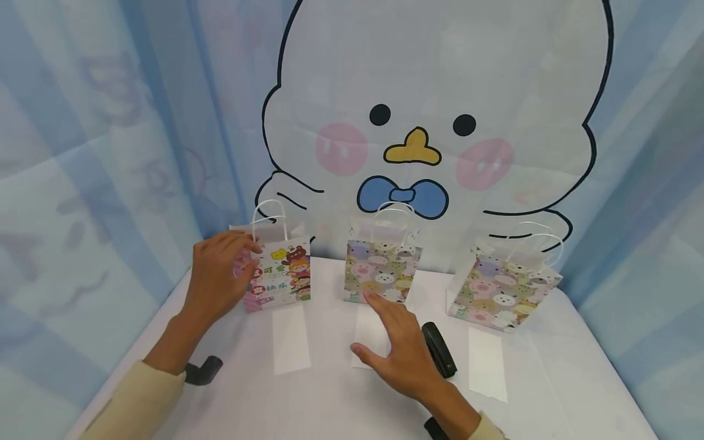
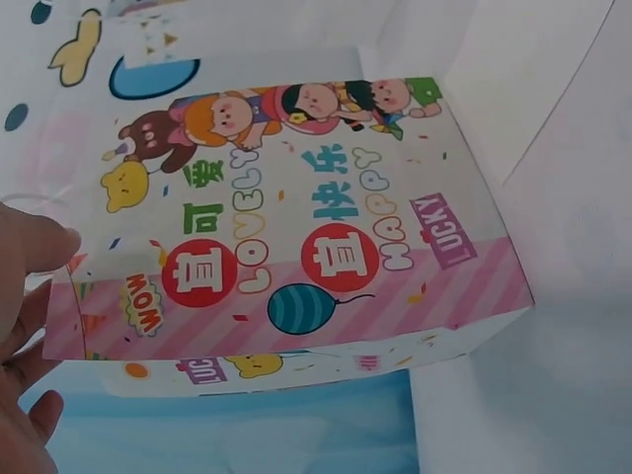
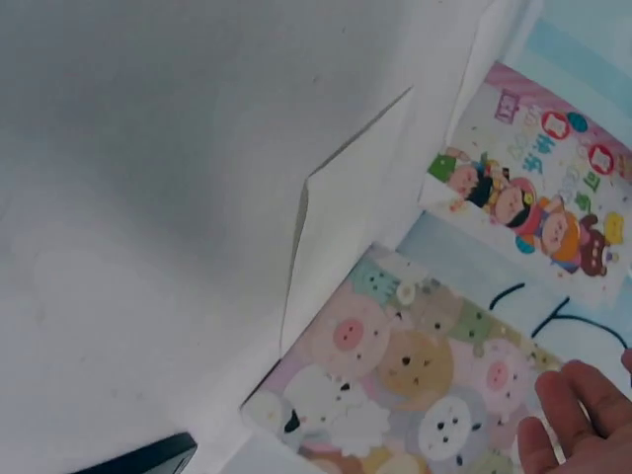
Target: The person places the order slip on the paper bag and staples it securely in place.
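On the left stands a paper gift bag (image 1: 277, 278) with cartoon children, Chinese lettering and white twisted handles. My left hand (image 1: 220, 275) holds it at its upper left corner, thumb at the front; in the left wrist view the fingers (image 2: 22, 370) are partly hidden past the bag's pink edge. A middle gift bag (image 1: 382, 272) printed with animal faces stands upright. In front of it my right hand (image 1: 404, 348) hovers with thumb and fingers spread and holds nothing, a fingertip overlapping the bag's lower edge. A black stapler (image 1: 439, 349) lies beside that hand.
A second animal-print bag (image 1: 503, 290) stands at the right. White paper strips lie before the bags: a left strip (image 1: 291, 339), a middle strip (image 1: 367, 333) partly behind my hand, a right strip (image 1: 487, 363). A cartoon-printed curtain (image 1: 429, 73) hangs behind the white table (image 1: 308, 406).
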Available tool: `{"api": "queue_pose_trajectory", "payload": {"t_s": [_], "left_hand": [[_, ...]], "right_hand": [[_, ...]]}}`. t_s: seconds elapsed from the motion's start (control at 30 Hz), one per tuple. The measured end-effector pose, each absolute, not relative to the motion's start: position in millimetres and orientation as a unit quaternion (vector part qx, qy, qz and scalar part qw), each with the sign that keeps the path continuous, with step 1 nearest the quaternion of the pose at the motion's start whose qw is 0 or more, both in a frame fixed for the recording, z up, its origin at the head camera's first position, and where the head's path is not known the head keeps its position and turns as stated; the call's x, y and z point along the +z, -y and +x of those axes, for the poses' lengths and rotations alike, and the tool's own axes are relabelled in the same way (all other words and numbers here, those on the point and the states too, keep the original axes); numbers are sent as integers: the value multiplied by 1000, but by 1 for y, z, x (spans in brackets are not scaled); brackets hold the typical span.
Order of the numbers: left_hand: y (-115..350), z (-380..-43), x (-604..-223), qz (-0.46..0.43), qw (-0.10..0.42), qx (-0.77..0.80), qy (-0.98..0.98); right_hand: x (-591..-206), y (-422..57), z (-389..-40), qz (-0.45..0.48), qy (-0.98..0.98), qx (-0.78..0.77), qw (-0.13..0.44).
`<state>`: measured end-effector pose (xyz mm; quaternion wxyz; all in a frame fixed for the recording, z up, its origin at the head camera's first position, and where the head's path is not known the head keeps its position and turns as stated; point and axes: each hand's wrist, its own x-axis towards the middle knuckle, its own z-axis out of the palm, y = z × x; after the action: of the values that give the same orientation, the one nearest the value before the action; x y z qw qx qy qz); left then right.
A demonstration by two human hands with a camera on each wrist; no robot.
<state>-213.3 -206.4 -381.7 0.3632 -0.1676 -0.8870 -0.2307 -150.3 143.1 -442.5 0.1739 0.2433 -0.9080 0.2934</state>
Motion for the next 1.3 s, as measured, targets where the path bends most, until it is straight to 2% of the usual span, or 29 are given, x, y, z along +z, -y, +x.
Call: {"api": "queue_pose_trajectory", "payload": {"t_s": [0.6,0.93,1.3], "left_hand": [[207,-225,-391,-129,347,-260,892],[204,-227,-388,-135,345,-264,891],[204,-225,-386,-132,335,-262,896]], "right_hand": [[-468,-54,-181,316,904,282,57],[-474,-30,-200,324,917,230,-18],[-478,-17,-213,323,930,165,-59]]}}
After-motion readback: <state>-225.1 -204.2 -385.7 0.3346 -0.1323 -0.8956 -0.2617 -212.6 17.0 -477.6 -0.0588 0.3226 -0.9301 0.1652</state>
